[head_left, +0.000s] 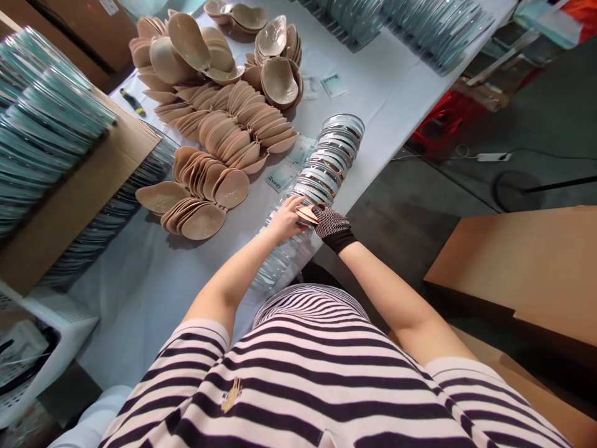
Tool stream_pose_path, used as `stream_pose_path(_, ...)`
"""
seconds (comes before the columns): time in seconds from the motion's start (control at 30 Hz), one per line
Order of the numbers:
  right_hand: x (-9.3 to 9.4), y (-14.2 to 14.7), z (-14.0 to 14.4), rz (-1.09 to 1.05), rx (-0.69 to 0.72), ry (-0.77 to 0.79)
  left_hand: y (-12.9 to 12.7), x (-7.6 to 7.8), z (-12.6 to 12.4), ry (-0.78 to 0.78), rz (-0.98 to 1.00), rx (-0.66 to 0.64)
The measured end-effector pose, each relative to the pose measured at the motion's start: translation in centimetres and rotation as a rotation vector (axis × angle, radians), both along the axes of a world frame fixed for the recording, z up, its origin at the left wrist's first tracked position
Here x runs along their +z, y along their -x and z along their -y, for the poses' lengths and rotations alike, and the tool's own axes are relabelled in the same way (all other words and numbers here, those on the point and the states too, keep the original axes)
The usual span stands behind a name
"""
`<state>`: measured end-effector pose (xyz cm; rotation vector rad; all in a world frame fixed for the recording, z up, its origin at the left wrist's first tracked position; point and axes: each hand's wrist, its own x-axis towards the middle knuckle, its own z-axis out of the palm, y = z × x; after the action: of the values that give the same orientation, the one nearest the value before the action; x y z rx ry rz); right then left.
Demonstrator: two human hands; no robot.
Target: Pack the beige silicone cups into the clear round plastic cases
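My bare left hand (288, 219) and my right hand (333, 225), in a dark dotted glove, meet near the table's front edge. Between them is a small beige stick-on bra (306, 215), with the fingers of both hands closed on it. They are over a long row of clear, rounded plastic cases (333, 155) that leans along the table edge. Beige shows inside several of these cases. To the left of my hands, beige bra cups (200, 222) lie nested in rows. More cups (186, 43) are heaped farther back.
Small printed cards (280, 177) lie on the white table (140, 274). A yellow-and-black cutter (133, 102) is at the back left. Clear plastic shells (51, 137) fill a cardboard box (88, 193) at left. More shells (420, 31) stand at the far edge. Cardboard boxes (522, 267) stand at right.
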<state>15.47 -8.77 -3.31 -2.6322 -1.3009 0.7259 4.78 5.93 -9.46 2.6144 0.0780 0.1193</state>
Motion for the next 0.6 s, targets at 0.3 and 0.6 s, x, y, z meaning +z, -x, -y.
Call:
stream_pose_path(0.3,-4.7,1.0,1.3,0.034,-0.121,-0.139,0.7,0.8,1.0,-0.001,-0.058,-0.05)
stream_pose_path(0.6,-5.9,2.1,4.4,0.135,-0.078,-0.14,0.8,0.8,1.1,0.007,-0.045,-0.011)
